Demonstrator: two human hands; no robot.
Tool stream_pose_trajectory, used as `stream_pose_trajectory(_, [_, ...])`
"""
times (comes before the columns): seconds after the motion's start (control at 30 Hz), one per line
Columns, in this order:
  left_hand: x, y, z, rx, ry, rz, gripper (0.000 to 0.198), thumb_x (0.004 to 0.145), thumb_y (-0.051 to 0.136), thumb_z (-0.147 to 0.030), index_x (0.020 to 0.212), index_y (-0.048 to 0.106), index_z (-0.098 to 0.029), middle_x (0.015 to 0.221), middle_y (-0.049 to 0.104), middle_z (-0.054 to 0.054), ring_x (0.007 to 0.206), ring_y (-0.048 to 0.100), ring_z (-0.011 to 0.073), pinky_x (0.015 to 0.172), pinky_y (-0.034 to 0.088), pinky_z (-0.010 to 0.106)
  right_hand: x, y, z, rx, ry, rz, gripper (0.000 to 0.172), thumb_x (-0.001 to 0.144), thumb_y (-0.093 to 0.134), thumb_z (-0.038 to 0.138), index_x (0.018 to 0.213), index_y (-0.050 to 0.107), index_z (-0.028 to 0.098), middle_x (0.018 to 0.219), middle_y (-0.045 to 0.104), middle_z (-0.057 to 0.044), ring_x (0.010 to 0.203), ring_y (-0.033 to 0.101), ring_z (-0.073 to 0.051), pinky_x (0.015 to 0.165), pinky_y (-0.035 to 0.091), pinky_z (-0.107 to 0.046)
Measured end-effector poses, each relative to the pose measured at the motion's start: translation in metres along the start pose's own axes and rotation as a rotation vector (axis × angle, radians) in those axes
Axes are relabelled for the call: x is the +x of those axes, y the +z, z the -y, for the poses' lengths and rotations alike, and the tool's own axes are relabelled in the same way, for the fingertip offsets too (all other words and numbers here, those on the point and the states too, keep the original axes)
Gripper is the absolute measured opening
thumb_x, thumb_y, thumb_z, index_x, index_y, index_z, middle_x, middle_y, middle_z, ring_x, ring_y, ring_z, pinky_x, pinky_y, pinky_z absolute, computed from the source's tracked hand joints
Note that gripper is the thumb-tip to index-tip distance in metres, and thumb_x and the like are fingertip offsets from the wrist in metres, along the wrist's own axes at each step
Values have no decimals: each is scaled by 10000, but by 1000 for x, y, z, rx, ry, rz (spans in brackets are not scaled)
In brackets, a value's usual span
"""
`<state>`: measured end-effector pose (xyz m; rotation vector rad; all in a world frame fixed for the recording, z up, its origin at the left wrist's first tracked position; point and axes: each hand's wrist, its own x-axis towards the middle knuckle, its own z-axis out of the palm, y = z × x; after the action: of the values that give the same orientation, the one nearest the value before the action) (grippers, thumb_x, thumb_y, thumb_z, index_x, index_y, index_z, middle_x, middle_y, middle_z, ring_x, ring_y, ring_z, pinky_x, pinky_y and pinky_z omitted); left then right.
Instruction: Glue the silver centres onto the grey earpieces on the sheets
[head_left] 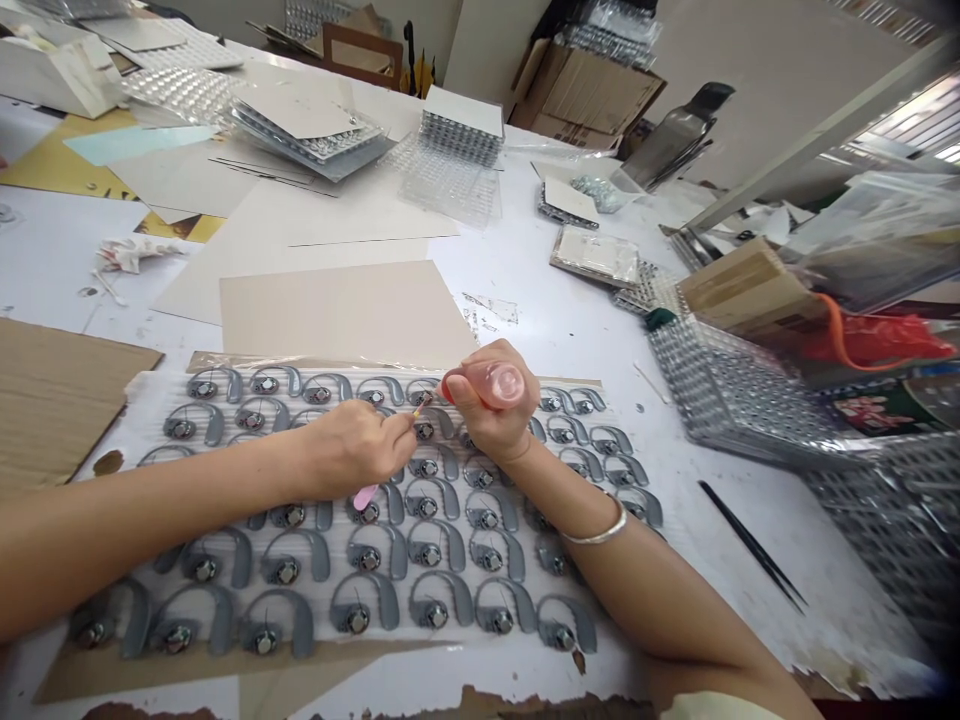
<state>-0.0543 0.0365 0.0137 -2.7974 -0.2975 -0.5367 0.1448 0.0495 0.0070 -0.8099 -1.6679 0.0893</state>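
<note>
Rows of grey ear-hook earphone shells (431,610), each with a round metallic part, lie on a white foam sheet (322,630). My left hand (360,450) is closed around a thin pink-handled tool (365,497), whose narrow yellowish tip sticks out past the fingers over a shell in the back rows. The tool's exact kind is unclear. Wrapped round a translucent red squeeze bottle (499,384), my right hand (491,420) tilts it with the base toward me. The bottle's nozzle end points left, close to the tool's tip. Both hands hide some shells beneath them.
Black tweezers (750,545) lie on the table at the right. Behind the shells is a beige cardboard sheet (345,310). Stacked clear plastic trays (735,390) stand on the right, near a cardboard box (750,290). Brown board (67,390) lies at left.
</note>
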Motion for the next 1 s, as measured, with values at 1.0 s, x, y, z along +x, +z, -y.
stream_pose_trajectory(1.0, [-5,-3,22,-391,-212,90,126,831,484,-136,893,595,-136,844,681,77,674,638,151,528,474,216,-2,-2,6,42,-54,40,119,764,676,175,730,562,180,631,573,-20,590,503,-139,523,428,-303])
